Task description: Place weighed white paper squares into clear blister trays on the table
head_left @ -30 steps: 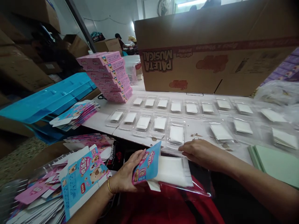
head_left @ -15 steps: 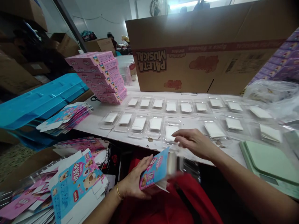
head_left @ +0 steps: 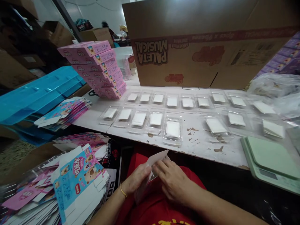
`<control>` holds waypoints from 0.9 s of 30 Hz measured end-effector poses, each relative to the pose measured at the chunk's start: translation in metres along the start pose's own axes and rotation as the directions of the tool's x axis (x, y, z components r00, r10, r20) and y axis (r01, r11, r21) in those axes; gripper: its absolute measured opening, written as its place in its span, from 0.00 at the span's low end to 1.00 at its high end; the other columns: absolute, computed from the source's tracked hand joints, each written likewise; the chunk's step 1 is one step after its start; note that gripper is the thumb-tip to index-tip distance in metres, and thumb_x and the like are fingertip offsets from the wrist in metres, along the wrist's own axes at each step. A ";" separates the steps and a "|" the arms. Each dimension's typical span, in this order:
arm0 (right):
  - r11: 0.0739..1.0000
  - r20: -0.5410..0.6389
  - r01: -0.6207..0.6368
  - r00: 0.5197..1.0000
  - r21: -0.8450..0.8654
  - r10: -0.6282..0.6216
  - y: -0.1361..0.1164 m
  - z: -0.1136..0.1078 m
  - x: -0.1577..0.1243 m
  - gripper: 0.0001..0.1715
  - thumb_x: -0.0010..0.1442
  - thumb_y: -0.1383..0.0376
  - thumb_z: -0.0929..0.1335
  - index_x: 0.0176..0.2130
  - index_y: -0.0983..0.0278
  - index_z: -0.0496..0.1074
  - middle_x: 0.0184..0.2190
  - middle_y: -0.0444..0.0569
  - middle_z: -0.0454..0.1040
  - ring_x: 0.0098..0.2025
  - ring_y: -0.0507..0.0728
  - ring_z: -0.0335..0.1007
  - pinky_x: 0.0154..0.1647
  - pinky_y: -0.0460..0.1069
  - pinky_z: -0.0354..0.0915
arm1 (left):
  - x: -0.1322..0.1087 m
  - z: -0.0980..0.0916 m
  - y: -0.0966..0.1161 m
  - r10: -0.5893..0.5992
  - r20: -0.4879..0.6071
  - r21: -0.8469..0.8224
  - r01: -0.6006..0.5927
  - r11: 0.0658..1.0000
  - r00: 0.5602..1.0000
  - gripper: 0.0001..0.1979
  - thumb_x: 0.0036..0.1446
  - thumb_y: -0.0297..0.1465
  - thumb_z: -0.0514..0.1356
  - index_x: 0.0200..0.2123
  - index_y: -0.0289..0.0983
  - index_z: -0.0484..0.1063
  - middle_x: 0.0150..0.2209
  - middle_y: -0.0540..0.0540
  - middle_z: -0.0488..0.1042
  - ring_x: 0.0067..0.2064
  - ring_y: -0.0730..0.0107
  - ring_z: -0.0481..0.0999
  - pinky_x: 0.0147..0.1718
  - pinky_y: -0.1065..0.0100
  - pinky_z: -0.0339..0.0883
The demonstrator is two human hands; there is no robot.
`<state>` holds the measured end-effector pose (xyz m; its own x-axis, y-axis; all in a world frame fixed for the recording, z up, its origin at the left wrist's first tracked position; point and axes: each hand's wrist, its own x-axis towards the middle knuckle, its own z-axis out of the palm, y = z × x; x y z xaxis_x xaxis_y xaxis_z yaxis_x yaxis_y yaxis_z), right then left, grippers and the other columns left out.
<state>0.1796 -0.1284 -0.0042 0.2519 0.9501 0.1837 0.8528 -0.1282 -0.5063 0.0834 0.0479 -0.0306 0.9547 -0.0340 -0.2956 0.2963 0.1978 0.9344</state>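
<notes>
Low over my lap, my left hand (head_left: pixel 135 179) grips a small printed carton (head_left: pixel 155 158) from its left side. The carton is turned so that its pale flap stands up at the open end, and most of its body is hidden by my hands. My right hand (head_left: pixel 172 181) has its bent fingers at that opening, touching the carton's edge. Whether those fingers hold something inside is hidden. Just beyond, on the table edge, lies the nearest clear plastic tray (head_left: pixel 172 129) with a white folded piece in it.
Two rows of similar trays (head_left: pixel 138 119) cover the white table (head_left: pixel 131 132). Stacked pink boxes (head_left: pixel 98 67) stand at left, before a large cardboard box (head_left: pixel 178 62). A green scale (head_left: pixel 272 159) sits at right. Flat cartons (head_left: pixel 81 175) fill the lower left, near blue plastic bins (head_left: pixel 42 92).
My right hand has come back from the nearest tray to the carton's open end. My left hand has tilted the carton, turning its blue printed side out of sight. The view has dipped slightly.
</notes>
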 end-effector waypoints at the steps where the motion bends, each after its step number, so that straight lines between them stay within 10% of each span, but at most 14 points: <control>1: 0.998 -0.023 0.024 0.999 0.059 -0.023 -0.001 0.002 0.000 0.28 0.50 0.71 0.63 0.52 0.65 0.61 0.46 0.55 0.66 0.47 0.60 0.59 0.52 0.58 0.56 | -0.005 -0.001 0.002 -0.013 -0.065 0.015 0.014 1.000 0.998 0.20 0.54 0.39 0.55 0.47 0.35 0.70 0.41 0.45 0.74 0.44 0.62 0.69 0.46 0.65 0.60; 6: 0.812 -0.240 -0.077 0.935 0.579 0.260 0.031 0.008 0.007 0.14 0.57 0.65 0.63 0.45 0.61 0.69 0.40 0.50 0.71 0.42 0.55 0.66 0.44 0.53 0.63 | -0.021 -0.013 -0.005 -0.100 -0.241 -0.170 0.060 0.984 0.965 0.23 0.49 0.34 0.58 0.49 0.32 0.68 0.37 0.41 0.76 0.36 0.63 0.73 0.37 0.65 0.65; 11: 0.394 0.181 -0.253 0.961 0.884 0.209 0.065 0.043 0.045 0.19 0.51 0.55 0.68 0.36 0.66 0.73 0.32 0.48 0.74 0.34 0.55 0.69 0.37 0.50 0.65 | -0.009 -0.025 -0.013 -0.022 -0.207 -0.075 0.007 0.997 0.978 0.26 0.46 0.34 0.59 0.50 0.31 0.67 0.39 0.39 0.76 0.38 0.60 0.74 0.39 0.62 0.66; 17: 0.622 0.069 -0.143 0.988 0.770 0.141 0.064 0.053 0.073 0.21 0.55 0.53 0.64 0.41 0.64 0.73 0.38 0.50 0.73 0.40 0.57 0.68 0.43 0.51 0.63 | 0.000 -0.041 0.012 0.150 -0.275 0.218 -0.090 0.972 0.950 0.26 0.50 0.30 0.58 0.54 0.37 0.62 0.53 0.44 0.68 0.53 0.61 0.65 0.54 0.63 0.53; 21: 0.599 0.187 -0.208 0.977 0.773 0.099 0.062 0.035 0.075 0.27 0.61 0.51 0.56 0.50 0.62 0.68 0.43 0.49 0.72 0.46 0.57 0.66 0.47 0.53 0.61 | -0.004 -0.043 0.023 0.269 -0.178 0.539 -0.135 0.832 0.947 0.26 0.55 0.34 0.53 0.57 0.36 0.57 0.50 0.43 0.71 0.51 0.62 0.68 0.52 0.63 0.56; 27: 0.626 0.191 -0.125 0.981 0.770 -0.038 0.069 0.030 0.078 0.24 0.57 0.52 0.63 0.47 0.63 0.71 0.44 0.50 0.72 0.45 0.57 0.67 0.46 0.50 0.62 | -0.006 -0.038 0.014 0.286 -0.266 0.594 -0.077 0.801 0.921 0.20 0.59 0.38 0.48 0.51 0.36 0.64 0.42 0.44 0.75 0.43 0.65 0.73 0.44 0.65 0.64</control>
<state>0.2447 -0.0550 -0.0504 0.1272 0.9911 0.0391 0.1501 0.0197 -0.9885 0.0807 0.0877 -0.0232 0.9566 0.2855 -0.0581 0.1796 -0.4209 0.8892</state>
